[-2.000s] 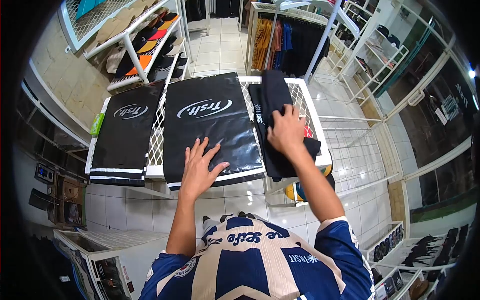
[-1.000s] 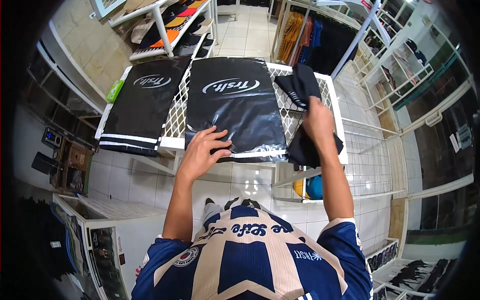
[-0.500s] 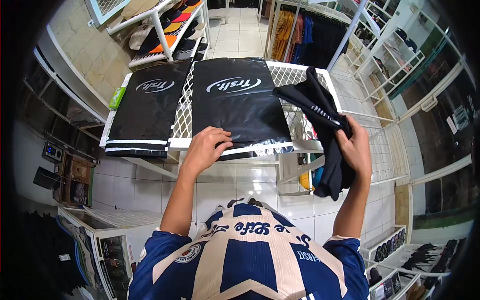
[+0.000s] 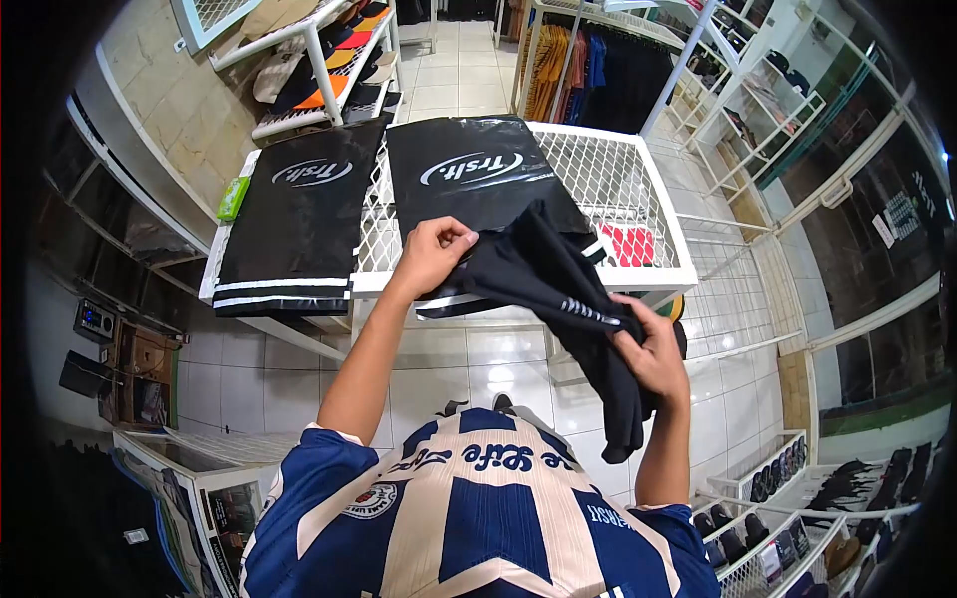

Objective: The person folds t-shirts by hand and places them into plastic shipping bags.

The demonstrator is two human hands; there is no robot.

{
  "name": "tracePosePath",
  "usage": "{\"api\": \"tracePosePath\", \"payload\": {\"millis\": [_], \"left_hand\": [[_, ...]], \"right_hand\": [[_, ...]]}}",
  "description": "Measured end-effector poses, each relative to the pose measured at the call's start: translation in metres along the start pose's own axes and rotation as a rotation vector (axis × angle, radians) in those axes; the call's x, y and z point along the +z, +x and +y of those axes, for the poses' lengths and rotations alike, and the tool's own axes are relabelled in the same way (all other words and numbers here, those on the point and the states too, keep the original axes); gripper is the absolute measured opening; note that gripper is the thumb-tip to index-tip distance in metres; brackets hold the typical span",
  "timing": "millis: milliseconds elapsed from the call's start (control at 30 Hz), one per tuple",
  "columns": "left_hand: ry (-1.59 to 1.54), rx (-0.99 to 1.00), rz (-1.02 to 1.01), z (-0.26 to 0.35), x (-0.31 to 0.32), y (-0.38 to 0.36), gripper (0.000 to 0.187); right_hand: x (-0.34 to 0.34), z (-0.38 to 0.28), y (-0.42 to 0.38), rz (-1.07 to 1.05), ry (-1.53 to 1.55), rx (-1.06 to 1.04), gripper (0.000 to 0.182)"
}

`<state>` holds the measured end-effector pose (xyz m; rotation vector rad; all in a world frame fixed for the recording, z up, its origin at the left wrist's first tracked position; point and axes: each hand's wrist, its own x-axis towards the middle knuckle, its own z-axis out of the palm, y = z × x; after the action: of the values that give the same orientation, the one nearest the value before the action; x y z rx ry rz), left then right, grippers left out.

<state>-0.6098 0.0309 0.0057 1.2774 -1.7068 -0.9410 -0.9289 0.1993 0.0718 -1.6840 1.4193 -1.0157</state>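
Observation:
My right hand [image 4: 653, 349] is closed on a folded black garment [image 4: 558, 279] with small white lettering along it. One end of the garment lies over the near edge of a black plastic bag [image 4: 464, 169] with a white "Trslt." logo; the other end hangs below my hand, in front of the table. My left hand [image 4: 436, 254] pinches the near edge of this bag, close beside the garment. Whether the garment's tip is inside the bag's mouth is hidden. A second black bag [image 4: 304, 189], with the same logo and white stripes, lies flat to the left.
The bags lie on a white mesh-topped table [image 4: 648, 199]. A small green packet [image 4: 232, 198] sits at its left edge, and a red-and-white item [image 4: 628, 244] shows through the mesh. Caps fill a shelf [image 4: 329, 65] behind; hanging shirts [image 4: 573, 65] stand farther back.
My right hand has brought the garment left and nearer to me, over the bag's near edge. My left hand has moved slightly up and right, with the bag's edge lifted.

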Motion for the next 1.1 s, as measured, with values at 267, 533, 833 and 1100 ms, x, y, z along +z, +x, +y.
{"api": "tracePosePath", "payload": {"millis": [267, 533, 833, 1100], "left_hand": [[-0.049, 0.118, 0.174, 0.049, 0.006, 0.004, 0.019], [-0.01, 0.225, 0.152, 0.074, 0.004, 0.0, 0.019], [0.193, 0.302, 0.072, 0.095, -0.01, -0.024, 0.015], [0.238, 0.404, 0.085, 0.083, -0.004, -0.007, 0.018]], "right_hand": [[0.01, -0.006, -0.013, -0.042, -0.058, 0.037, 0.041], [0.009, -0.006, 0.016, -0.14, -0.03, -0.007, 0.042], [0.01, 0.003, 0.016, 0.037, 0.034, 0.025, 0.045], [0.014, -0.015, 0.018, 0.004, -0.069, -0.008, 0.046]]}}
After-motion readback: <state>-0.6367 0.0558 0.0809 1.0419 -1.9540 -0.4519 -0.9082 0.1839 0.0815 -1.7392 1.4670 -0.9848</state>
